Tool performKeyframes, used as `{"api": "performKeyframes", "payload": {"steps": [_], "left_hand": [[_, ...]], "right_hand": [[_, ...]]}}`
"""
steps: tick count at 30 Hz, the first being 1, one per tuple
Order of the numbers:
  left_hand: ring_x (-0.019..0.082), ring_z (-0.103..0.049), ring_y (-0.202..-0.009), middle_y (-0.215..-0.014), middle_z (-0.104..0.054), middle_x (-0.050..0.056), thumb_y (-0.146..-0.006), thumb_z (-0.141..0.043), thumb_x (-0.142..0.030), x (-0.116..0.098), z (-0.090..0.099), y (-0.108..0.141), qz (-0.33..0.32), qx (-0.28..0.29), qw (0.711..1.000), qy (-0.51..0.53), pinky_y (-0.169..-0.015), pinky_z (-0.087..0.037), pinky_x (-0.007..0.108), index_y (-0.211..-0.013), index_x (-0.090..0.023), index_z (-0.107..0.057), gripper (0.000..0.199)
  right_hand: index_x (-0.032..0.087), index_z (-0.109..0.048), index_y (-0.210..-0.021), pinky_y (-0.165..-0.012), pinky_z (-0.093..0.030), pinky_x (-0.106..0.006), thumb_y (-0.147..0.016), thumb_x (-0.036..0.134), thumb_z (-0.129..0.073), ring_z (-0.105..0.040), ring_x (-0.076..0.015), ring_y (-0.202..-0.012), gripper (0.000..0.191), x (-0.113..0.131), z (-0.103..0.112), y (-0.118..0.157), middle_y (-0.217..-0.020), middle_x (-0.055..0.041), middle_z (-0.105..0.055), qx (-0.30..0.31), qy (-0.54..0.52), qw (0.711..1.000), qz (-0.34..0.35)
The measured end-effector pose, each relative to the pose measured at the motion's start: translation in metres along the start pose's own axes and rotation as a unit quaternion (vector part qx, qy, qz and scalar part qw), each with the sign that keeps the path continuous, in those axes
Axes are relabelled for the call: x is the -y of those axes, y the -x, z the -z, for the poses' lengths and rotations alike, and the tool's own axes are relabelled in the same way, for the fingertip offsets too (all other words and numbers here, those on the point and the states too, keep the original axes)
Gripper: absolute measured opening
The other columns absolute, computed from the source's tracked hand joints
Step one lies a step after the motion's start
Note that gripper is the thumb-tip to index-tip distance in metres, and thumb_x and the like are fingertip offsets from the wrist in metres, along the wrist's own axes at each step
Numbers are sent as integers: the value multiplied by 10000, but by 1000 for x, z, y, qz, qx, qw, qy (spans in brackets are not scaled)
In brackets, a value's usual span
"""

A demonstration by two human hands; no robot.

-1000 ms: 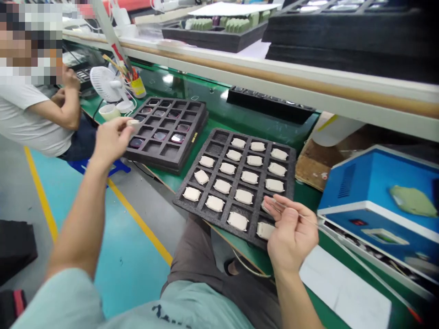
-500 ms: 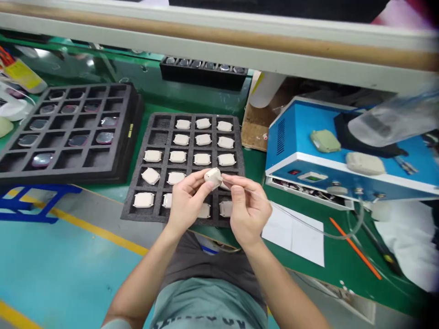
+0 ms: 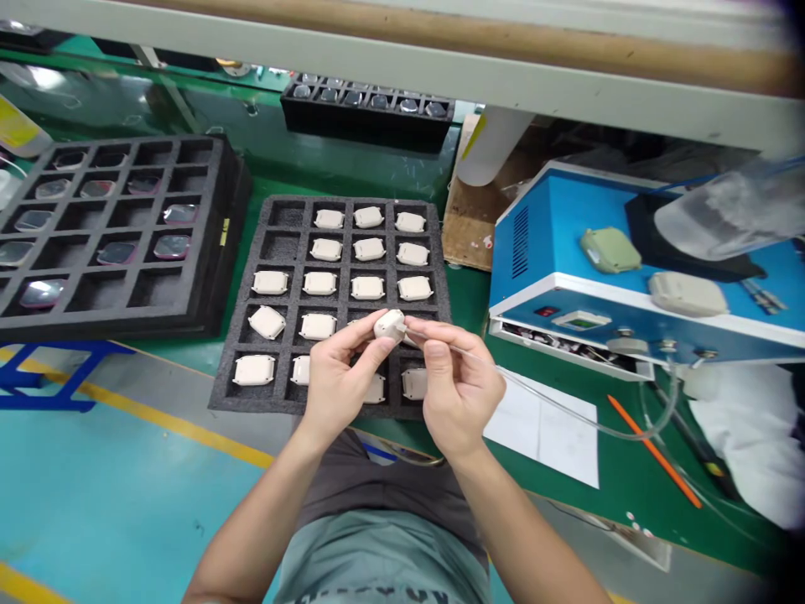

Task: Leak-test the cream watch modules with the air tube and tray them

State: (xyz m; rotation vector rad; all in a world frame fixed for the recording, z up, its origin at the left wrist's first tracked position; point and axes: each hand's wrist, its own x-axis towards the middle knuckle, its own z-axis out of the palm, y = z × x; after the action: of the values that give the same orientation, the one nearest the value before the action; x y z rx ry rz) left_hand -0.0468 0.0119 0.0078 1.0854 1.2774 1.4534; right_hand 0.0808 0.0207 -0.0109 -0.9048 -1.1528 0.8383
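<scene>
My left hand (image 3: 345, 369) pinches a cream watch case (image 3: 390, 325) between thumb and fingertips, tilted above the foam tray (image 3: 221, 390). Pinched in my right hand (image 3: 462, 382) is the end of a clear thin tube (image 3: 566, 413), its tip against or very close to the case's right side. The tube loops right to a fitting on the blue machine (image 3: 528, 222). Below my hands, the dark tray carries several similar cream cases (image 3: 368, 288) in its pockets; two pockets at its far left hold none. My hands cover part of the near rows.
At left stands a stacked dark foam tray (image 3: 207, 277) with glossy dark-faced pieces. A green case (image 3: 610, 250) and a cream case (image 3: 688, 294) lie on the machine. White paper (image 3: 553, 432) and an orange stick (image 3: 654, 453) lie at right. A shelf beam (image 3: 402, 71) crosses above.
The camera view has shifted slightly, moving the trays left in the picture. Both hands keep nearly the same pose, and the case in my left hand is turned a little.
</scene>
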Motion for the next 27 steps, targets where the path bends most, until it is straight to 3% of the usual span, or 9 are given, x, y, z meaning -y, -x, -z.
{"api": "performKeyframes", "payload": {"steps": [12, 22, 27], "left_hand": [[219, -792, -1064, -1208, -815, 59, -883, -823, -279, 1, 0, 0, -8, -6, 1000, -13, -959, -637, 283, -1217, -206, -818, 342], [233, -799, -1051, -1200, -816, 66, -881, -821, -303, 0, 2, -1, -12, -13, 999, -42, -959, -645, 299, -1216, -202, -820, 350], [238, -804, -1053, -1181, -820, 60, -862, -841, -353, 0, 3, -4, -19, -28, 998, -62, -971, -646, 298, -1192, -211, -828, 360]], "right_hand": [[236, -747, -1047, -954, -673, -380, -1008, 255, -667, -793, -207, -1050, 91, -4, 1, -1, -1074, -62, -811, 7, -18, 1000, 15], [234, -743, -1035, -961, -657, -398, -1013, 255, -651, -777, -215, -1064, 96, -3, 0, -2, -1091, -76, -792, 16, -36, 999, 7], [234, -745, -1018, -922, -655, -336, -1019, 249, -639, -771, -185, -1039, 107, -2, -4, -8, -1070, -72, -788, 23, -46, 999, 12]]}}
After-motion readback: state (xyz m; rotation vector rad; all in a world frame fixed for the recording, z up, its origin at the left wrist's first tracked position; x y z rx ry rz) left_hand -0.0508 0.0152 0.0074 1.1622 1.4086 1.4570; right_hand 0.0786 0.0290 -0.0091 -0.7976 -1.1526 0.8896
